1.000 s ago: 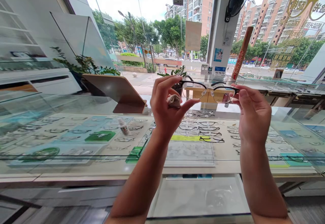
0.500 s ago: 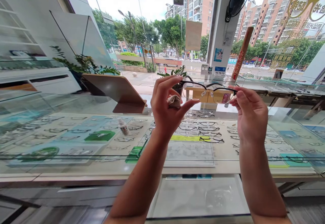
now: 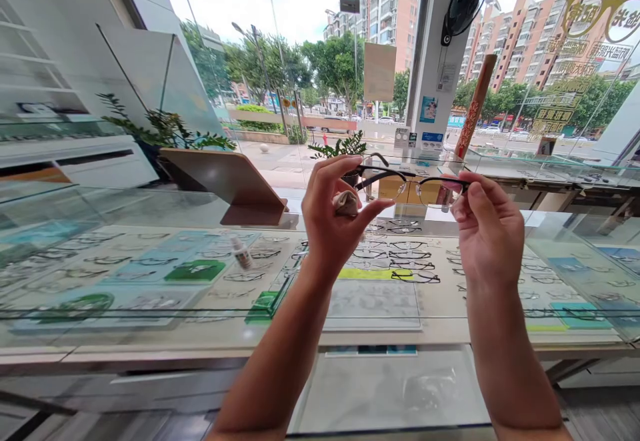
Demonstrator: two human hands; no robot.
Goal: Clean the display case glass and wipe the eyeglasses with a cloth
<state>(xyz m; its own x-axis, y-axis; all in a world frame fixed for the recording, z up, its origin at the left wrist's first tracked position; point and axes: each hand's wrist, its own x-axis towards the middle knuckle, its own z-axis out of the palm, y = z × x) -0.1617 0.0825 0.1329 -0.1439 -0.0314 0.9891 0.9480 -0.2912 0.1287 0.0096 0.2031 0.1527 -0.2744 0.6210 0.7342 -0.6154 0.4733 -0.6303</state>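
Note:
Both hands hold a pair of dark half-rim eyeglasses [image 3: 386, 173] up in the air above the glass counter [image 3: 370, 341]. My left hand [image 3: 327, 211] is closed on the left end of the frame, its thumb stretched below the lens. Tucked in the same palm is a crumpled light cloth [image 3: 345, 203]. My right hand [image 3: 490, 227] pinches the right end, near the hinge, between thumb and fingers. One temple arm shows behind the left lens; the other is mostly hidden by my right hand.
Rows of eyeglasses [image 3: 414, 277] lie inside the glass case. On the counter are a small white spray bottle [image 3: 241, 253] and a tilted wood-backed mirror or stand [image 3: 225, 177] at the left. Potted plants [image 3: 170, 127] stand by the window, and a black fan [image 3: 466, 1] hangs on the pillar.
The eyeglasses have tipped, so the lenses look narrower and the left temple arm shows more behind the frame. Both hands have shifted slightly and still hold them.

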